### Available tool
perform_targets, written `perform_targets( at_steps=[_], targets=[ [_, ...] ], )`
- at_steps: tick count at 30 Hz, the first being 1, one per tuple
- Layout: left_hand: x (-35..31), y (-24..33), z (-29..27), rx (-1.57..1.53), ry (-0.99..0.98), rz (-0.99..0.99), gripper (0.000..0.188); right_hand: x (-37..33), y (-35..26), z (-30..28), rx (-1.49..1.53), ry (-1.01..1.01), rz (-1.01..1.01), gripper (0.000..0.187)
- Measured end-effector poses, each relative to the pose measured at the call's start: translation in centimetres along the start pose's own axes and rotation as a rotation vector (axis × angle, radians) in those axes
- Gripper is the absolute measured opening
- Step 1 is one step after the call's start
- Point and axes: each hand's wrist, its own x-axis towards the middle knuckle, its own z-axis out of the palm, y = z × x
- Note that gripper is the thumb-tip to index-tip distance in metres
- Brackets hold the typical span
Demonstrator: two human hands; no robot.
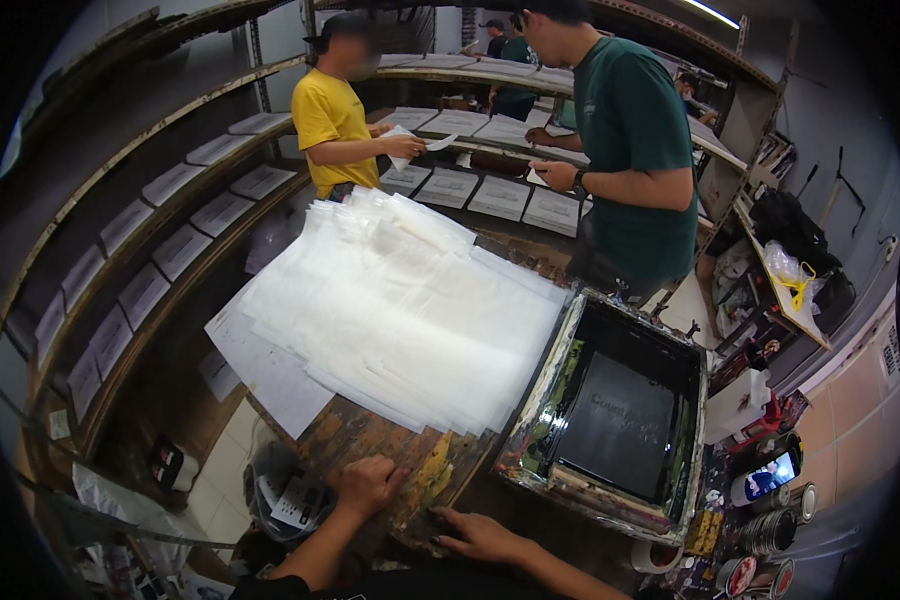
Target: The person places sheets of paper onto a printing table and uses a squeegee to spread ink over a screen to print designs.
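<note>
My left hand (368, 487) rests on the near edge of a paint-stained wooden bench (355, 430), fingers spread and holding nothing. My right hand (482, 537) lies at the same edge, to the right, its fingers stretched out and empty. Beyond both hands a large, uneven stack of translucent white plastic sheets (400, 310) covers much of the bench. Right of the stack sits a screen-printing frame (518, 432) crusted with paint. Its dark mesh (610, 410) looks wet with black ink, and a wooden bar (610, 492) lies along its near inner side.
Shelves (65, 205) holding printed sheets curve along the left and back. Across the bench stand a person in yellow (335, 115) and one in green (635, 130), both handling sheets. Cans (767, 533) and a lit phone (765, 480) are at right; a clear bin (288, 495) stands lower left.
</note>
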Motion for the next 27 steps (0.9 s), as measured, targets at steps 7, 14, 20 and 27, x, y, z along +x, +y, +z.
perform_targets(
  at_steps=[7,14,20,27],
  targets=[
    [0.08,-0.20,0.15,0.037,-0.046,-0.020,0.050,0.45,0.77,0.48,-0.007,0.043,-0.061,0.065],
    [-0.18,-0.03,0.06,0.003,0.011,0.009,0.049,0.09,1.13,0.79,0.016,0.040,-0.056,0.064],
    [0.13,0.14,0.06,-0.002,0.017,0.010,0.050,0.04,1.05,0.75,0.018,0.037,-0.038,0.064],
    [-0.02,0.12,0.19,-0.020,0.014,0.000,0.049,-0.06,0.77,0.62,0.012,0.027,-0.019,0.064]
  ],
)
